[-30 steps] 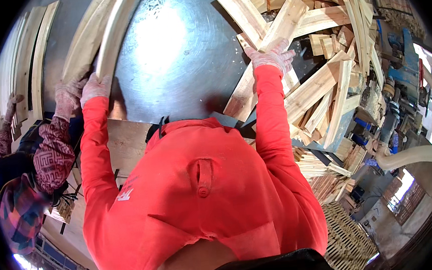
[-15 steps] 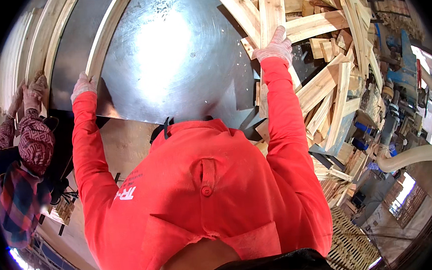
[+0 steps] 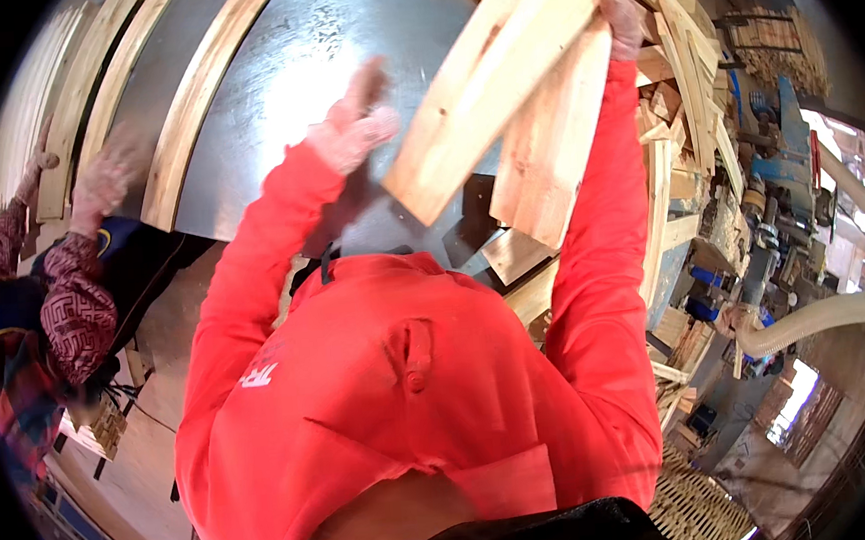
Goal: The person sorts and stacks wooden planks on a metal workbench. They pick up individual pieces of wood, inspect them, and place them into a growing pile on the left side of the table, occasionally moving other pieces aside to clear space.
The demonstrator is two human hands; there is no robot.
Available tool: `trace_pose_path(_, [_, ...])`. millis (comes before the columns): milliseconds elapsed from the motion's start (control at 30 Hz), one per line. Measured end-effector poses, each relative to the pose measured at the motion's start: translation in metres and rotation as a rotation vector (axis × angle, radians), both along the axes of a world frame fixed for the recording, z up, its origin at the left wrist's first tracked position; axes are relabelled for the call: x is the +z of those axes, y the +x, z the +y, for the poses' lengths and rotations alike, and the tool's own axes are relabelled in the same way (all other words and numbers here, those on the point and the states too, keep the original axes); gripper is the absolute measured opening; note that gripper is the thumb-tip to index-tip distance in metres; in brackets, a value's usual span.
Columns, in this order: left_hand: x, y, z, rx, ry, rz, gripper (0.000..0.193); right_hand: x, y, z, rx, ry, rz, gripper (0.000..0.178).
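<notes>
My gloved left hand (image 3: 352,125) is over the shiny metal table (image 3: 280,90), fingers stretched and thumb apart, holding nothing. To its right, a long pale wooden board (image 3: 500,90) slants across the table's right side. A second, shorter-looking board (image 3: 559,141) lies partly under it and angles toward me. My gloved right hand (image 3: 622,24) is closed on the far right edge of these boards. Its fingertips are hidden, so I cannot tell whether it grips both. Left of my left hand, another board (image 3: 203,110) lies alone on the metal.
A co-worker's blurred hand (image 3: 105,177) and patterned sleeve (image 3: 77,320) are at the left, by several parallel boards (image 3: 123,76). Piled offcuts (image 3: 685,82) crowd the right side. Beyond them stand machinery (image 3: 781,165) and a pale hose (image 3: 817,323).
My left hand has let go of the left board and swung right over the table. My right hand has moved farther out and right, turning the boards. The co-worker's near hand has left its board.
</notes>
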State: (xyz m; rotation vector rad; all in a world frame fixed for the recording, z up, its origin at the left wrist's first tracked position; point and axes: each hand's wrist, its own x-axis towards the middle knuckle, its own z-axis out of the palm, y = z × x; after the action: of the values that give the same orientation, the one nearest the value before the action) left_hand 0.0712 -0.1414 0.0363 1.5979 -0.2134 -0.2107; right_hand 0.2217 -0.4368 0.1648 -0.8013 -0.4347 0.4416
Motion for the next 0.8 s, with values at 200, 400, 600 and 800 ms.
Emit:
trace_pose_path(200, [0.004,-0.021,-0.032,-0.072,-0.424,0.671,0.056,-0.124,-0.004,0.014,-0.17,-0.249,0.499,0.069])
trace_pose_path(400, [-0.079,-0.049,-0.016,0.108,-0.108,0.618,0.059,-0.152,-0.07,0.117,-0.356,-1.216,0.478,0.093])
trace_pose_path(600, [-0.085,-0.063,-0.03,0.106,0.206,0.505,0.053,-0.189,-0.071,0.088,-0.8,-1.604,0.478,0.112])
trace_pose_path(800, [-0.096,-0.058,-0.023,0.169,0.289,0.585,0.049,-0.228,-0.047,-0.087,-1.144,-1.2,0.846,0.087])
